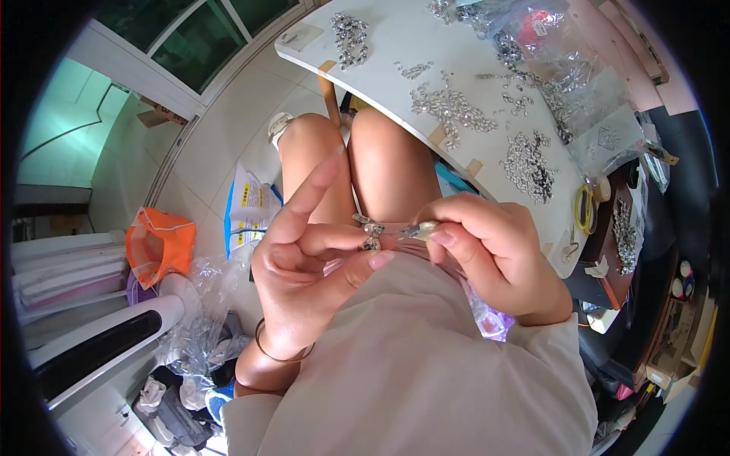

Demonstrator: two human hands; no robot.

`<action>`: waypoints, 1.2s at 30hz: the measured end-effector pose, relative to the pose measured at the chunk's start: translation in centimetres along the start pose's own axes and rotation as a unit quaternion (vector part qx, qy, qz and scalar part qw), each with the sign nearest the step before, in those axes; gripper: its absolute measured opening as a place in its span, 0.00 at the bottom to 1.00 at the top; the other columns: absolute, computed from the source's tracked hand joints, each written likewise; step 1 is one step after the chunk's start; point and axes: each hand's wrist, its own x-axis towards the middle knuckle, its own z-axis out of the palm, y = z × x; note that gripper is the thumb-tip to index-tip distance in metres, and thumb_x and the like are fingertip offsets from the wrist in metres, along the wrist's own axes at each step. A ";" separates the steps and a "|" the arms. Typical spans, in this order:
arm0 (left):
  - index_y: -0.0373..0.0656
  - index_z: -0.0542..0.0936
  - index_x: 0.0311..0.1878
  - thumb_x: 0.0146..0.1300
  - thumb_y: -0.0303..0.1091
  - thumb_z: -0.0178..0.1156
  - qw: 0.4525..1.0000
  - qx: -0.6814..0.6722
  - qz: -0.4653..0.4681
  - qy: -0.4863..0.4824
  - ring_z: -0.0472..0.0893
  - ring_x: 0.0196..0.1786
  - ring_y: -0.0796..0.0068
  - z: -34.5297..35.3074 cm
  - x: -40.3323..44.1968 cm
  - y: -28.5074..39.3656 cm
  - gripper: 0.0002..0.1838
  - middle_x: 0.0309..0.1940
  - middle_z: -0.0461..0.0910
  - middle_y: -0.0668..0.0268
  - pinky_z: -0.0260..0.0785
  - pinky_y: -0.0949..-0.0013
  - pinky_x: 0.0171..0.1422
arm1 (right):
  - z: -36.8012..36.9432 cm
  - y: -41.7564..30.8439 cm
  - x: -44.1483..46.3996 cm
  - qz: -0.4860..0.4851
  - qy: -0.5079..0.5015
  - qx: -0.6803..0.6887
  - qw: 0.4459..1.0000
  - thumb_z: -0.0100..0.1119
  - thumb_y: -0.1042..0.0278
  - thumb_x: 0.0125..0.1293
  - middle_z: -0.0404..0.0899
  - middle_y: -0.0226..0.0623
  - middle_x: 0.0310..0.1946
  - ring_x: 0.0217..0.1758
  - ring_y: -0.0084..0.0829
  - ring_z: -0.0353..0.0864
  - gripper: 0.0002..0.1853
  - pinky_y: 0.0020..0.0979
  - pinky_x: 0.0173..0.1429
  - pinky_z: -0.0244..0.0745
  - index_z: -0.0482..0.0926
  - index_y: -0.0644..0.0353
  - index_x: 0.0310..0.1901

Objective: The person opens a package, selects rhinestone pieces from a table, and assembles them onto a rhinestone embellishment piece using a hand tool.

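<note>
Over my lap, my left hand (308,258) pinches a small silvery beaded jewelry piece (371,230) between thumb and fingers, its index finger raised away. Close to the right of that piece, my right hand (494,247) grips a small pointed tool (422,228) with a dark tip and a pale body. The tip points toward the jewelry piece; I cannot tell whether they touch. Most of the tool is hidden in my right fingers, so its exact kind is unclear.
A white table (388,91) beyond my knees bears piles of silvery pieces (452,106), plastic bags (601,91) and yellow-handled scissors (585,209). To the left stand an orange bag (160,245) and a blue-and-white packet (251,205) on the floor.
</note>
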 end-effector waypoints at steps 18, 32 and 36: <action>0.29 0.53 0.65 0.50 0.11 0.60 0.993 0.101 0.056 0.022 0.80 0.46 0.70 0.2 0.0 -0.1 0.39 0.37 0.81 0.57 0.72 0.71 0.55 | 0.3 -0.5 1.1 0.050 -0.079 -0.037 0.995 0.51 0.73 0.64 0.66 0.41 0.12 0.12 0.38 0.66 0.07 0.35 0.18 0.53 0.67 0.63 0.29; 0.31 0.53 0.66 0.51 0.11 0.59 0.992 0.109 0.059 0.010 0.80 0.46 0.71 0.3 0.0 0.0 0.39 0.37 0.81 0.58 0.72 0.71 0.55 | 0.2 -0.3 1.1 0.042 -0.084 -0.039 0.995 0.50 0.73 0.64 0.66 0.42 0.11 0.12 0.40 0.66 0.07 0.35 0.17 0.53 0.67 0.63 0.29; 0.31 0.53 0.66 0.51 0.10 0.58 0.992 0.112 0.062 0.000 0.80 0.46 0.71 0.3 0.0 0.0 0.39 0.37 0.81 0.57 0.71 0.71 0.55 | 0.1 -0.4 1.1 0.047 -0.092 -0.051 0.993 0.50 0.73 0.64 0.67 0.42 0.13 0.13 0.40 0.68 0.07 0.35 0.18 0.55 0.67 0.63 0.29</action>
